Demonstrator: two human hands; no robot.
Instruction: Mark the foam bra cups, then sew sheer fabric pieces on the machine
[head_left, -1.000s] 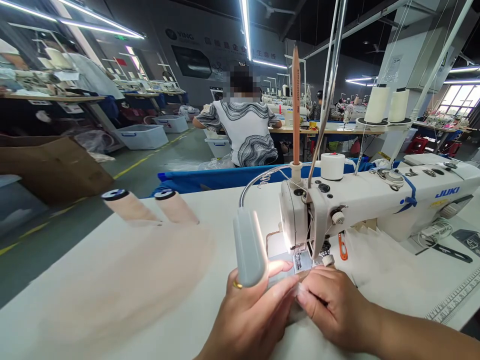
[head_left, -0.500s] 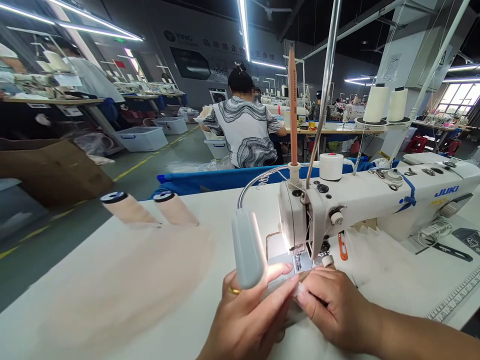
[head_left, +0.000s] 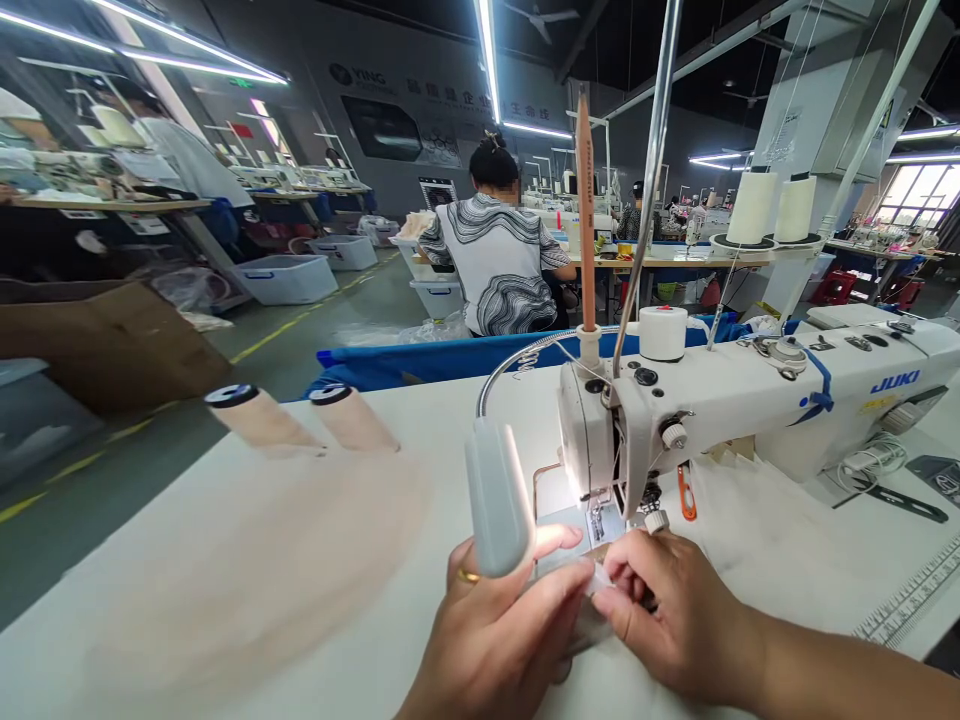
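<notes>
Just in front of the presser foot [head_left: 598,522] of a white sewing machine [head_left: 720,390], both hands work at a small piece of thin, whitish fabric [head_left: 600,580]. My left hand [head_left: 499,625], with a ring on one finger, pinches its edge; the index finger stretches toward the needle plate [head_left: 564,526]. From the other side my right hand [head_left: 667,605] grips the same edge between thumb and curled fingers. Most of the fabric is hidden by the hands. A grey lamp head [head_left: 497,500] on a bendy neck covers part of my left hand.
Sheer peach cloth [head_left: 285,560] spreads across the table's left, beside two thread cones [head_left: 259,415]. Under the machine arm lie white fabric [head_left: 757,510] and an orange tool [head_left: 686,492]. A clear ruler [head_left: 911,590] rests at right. A person [head_left: 495,240] sits ahead.
My right hand's fingers have lifted and curled back slightly from the presser foot, showing more of the fabric edge. My left hand has barely moved.
</notes>
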